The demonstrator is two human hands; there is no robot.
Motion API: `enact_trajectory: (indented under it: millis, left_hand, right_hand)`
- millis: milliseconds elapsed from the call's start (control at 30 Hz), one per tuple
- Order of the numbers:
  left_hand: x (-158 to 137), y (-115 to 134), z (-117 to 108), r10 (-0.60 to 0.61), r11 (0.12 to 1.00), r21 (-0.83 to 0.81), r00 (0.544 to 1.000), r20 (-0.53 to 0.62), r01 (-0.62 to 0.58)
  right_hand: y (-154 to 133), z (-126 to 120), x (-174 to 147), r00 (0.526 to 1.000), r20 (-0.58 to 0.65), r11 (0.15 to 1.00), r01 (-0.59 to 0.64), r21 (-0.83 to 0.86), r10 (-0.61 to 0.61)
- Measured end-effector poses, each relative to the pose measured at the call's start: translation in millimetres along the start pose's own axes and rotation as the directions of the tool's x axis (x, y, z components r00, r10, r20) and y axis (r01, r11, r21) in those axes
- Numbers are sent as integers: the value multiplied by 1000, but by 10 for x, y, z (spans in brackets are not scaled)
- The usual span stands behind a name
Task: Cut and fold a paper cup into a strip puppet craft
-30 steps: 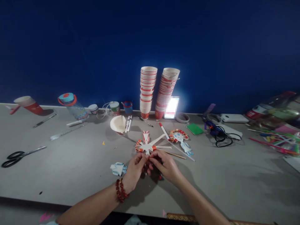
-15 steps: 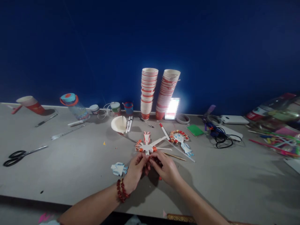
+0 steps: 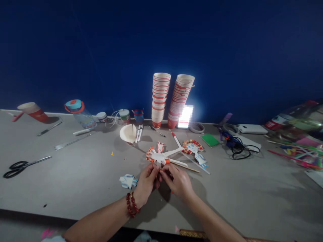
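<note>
My left hand point(image 3: 148, 178) and my right hand point(image 3: 175, 178) meet at the near side of a cut paper cup point(image 3: 158, 157). Its white round base has strips spreading outward, several of them curled into orange-red rolls. Fingers of both hands pinch one strip at the near edge; the fingertips partly hide it. Two long white strips stick out to the right, uncurled. Left of my left hand lies a white-and-blue paper cutout point(image 3: 128, 181) shaped like clothing. Beyond my right hand rests a finished-looking paper figure point(image 3: 193, 148) with a curled rim, drawn eyes and a blue-edged body.
Two tall paper cup stacks point(image 3: 161, 97) stand by the blue wall near a bright pixelated patch. Black-handled scissors point(image 3: 21, 167) lie at left. A water bottle point(image 3: 80, 114), cut cup point(image 3: 128, 133), markers point(image 3: 138, 133), green pad point(image 3: 210, 140) and black cable point(image 3: 239, 148) lie around.
The cut cup has turned and tilted slightly in my hands; its long right-hand strips now point lower and the far red-patterned strip has shifted. Both hands keep nearly the same place.
</note>
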State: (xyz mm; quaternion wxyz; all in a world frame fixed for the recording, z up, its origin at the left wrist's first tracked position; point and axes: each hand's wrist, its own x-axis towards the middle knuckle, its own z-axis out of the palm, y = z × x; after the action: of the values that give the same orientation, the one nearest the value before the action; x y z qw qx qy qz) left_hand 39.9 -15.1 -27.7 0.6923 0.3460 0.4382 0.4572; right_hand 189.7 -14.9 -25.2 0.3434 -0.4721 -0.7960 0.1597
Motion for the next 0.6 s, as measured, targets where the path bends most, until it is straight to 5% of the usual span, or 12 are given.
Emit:
enact_trajectory:
  millis: [600]
  left_hand:
    - [-27,30,19,112,991,75,994,-16,-110]
  right_hand:
    - [-21,-22,-31,982,-17,963,181,-198,-188]
